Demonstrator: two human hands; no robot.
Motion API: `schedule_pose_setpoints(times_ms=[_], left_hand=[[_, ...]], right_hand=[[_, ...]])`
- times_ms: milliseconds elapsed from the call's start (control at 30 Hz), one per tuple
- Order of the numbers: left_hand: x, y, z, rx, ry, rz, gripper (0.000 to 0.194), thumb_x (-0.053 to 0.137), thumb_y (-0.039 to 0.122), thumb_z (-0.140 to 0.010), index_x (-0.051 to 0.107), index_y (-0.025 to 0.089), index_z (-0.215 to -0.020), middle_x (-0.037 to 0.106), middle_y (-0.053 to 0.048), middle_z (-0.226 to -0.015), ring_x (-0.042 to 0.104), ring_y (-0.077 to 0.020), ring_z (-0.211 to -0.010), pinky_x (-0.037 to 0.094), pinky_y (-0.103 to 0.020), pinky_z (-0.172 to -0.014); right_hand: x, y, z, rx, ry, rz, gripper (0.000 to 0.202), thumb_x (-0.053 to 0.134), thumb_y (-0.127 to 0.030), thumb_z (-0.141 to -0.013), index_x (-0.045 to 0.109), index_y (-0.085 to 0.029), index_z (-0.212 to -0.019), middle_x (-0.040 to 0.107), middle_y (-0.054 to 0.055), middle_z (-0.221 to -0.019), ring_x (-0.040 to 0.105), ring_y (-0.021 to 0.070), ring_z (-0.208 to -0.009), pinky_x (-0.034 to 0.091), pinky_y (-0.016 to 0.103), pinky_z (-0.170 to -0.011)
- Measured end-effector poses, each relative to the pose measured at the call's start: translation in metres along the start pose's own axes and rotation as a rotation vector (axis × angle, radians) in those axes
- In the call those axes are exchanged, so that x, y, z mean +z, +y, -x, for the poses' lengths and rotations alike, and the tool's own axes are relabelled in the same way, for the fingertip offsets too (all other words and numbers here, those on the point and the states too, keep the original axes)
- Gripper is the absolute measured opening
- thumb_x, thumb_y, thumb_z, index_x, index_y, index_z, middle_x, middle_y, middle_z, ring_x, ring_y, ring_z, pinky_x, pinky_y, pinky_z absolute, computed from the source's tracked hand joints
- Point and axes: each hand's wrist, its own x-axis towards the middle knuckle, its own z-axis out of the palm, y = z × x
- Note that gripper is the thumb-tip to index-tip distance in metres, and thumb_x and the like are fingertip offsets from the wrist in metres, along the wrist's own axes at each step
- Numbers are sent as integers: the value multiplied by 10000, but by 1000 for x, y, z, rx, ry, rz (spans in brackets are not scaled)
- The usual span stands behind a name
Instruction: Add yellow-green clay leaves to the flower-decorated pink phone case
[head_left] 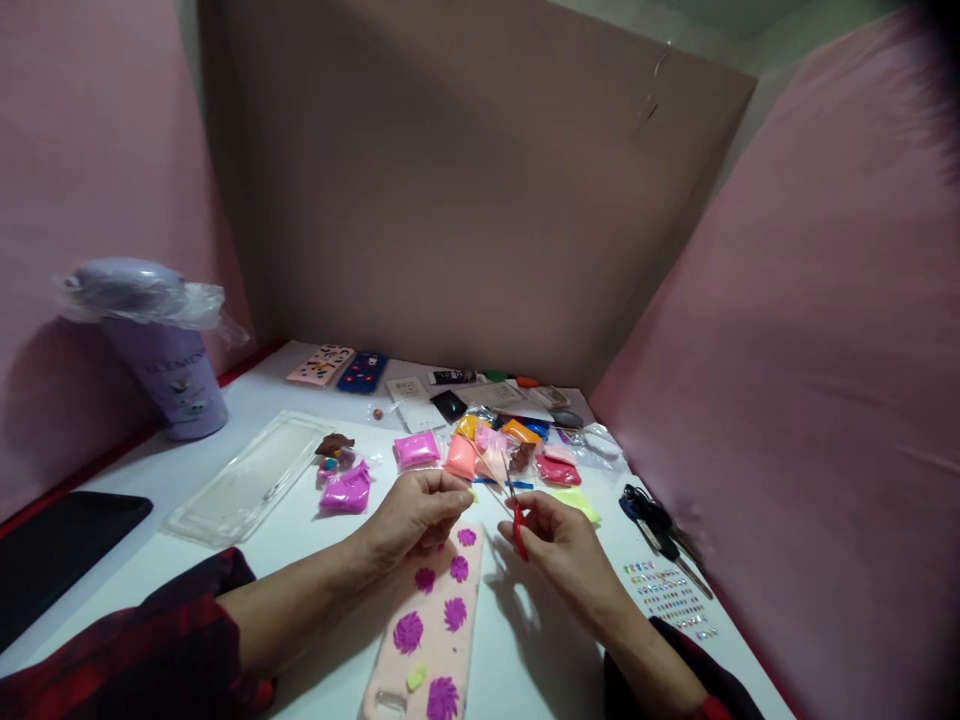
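Note:
A pale pink phone case (441, 632) lies on the table below my hands, with several purple clay flowers (409, 632) on its surface. A flattened yellow-green piece of clay (416, 678) sits near its camera cutout. My left hand (420, 510) is over the far end of the case, thumb and fingers pinched, with a tiny yellow-green bit of clay (473, 495) showing at the fingertips. To the right of the case, my right hand (553, 535) grips small scissors (519, 530) by their red handles, blades pointing up and away. A thin stick (489, 462) shows beside the blades.
Packets of coloured clay (418, 450) spread across the middle. A clear plastic tray (251, 480), a black phone (67, 555) and a lilac tumbler (169, 370) stand left. Gem stickers (671, 600) and keys (656, 520) lie right. Decorated cases (364, 372) lie at the back, near the walls.

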Motion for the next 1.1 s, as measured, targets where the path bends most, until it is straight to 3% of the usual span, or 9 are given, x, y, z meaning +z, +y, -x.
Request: schedule_pose_setpoints(times_ms=[167,233,467,600,733,900,1100], left_hand=[[0,0,0,-9,12,14,261,722,317,-696,512,162,-690,365,110,-394,190,-8,-329,105,-169,-341],[0,1,-1,-14,14,17,265,724,324,-691,512,164,-690,361,111,-387,176,-7,-324,91,-175,-342],[-2,0,-2,-22,23,28,237,718,289,-694,510,175,-704,352,108,-389,182,-15,-334,103,-185,-354],[-3,0,-2,-23,21,23,233,718,283,-694,512,177,-716,345,108,-403,184,-16,-349,110,-181,-360],[-1,3,0,-13,14,-6,229,700,289,-712,499,180,-710,342,110,-399,167,-14,-343,105,-179,-352],[2,4,1,-14,-21,-77,227,685,311,-712,499,182,-703,365,105,-400,194,-23,-324,119,-175,-324],[9,3,4,-16,-84,-182,169,663,271,-702,533,163,-707,401,100,-387,242,-28,-312,156,-168,-320]], right_hand=[[-7,-7,2,-11,59,408,353,548,-205,-777,574,-254,-1125,645,55,-959,595,248,-839,380,322,-669],[-8,-6,3,-10,48,541,309,513,-174,-789,590,-233,-1083,648,72,-929,600,266,-828,357,320,-636],[-9,3,1,31,103,529,190,501,-107,-755,569,-183,-916,654,79,-769,591,250,-689,249,293,-552],[-11,4,0,25,117,412,154,505,-110,-751,599,-203,-831,652,58,-707,578,235,-653,261,295,-565],[-7,3,-1,-11,109,152,250,494,-128,-780,578,-229,-993,651,25,-774,574,192,-684,359,283,-616],[-1,1,0,-39,38,-195,183,514,-257,-843,540,-222,-1022,546,-38,-603,485,127,-549,377,229,-521],[4,-8,2,-25,8,-466,183,575,-265,-829,491,-210,-982,567,-31,-656,471,98,-540,388,204,-486]])
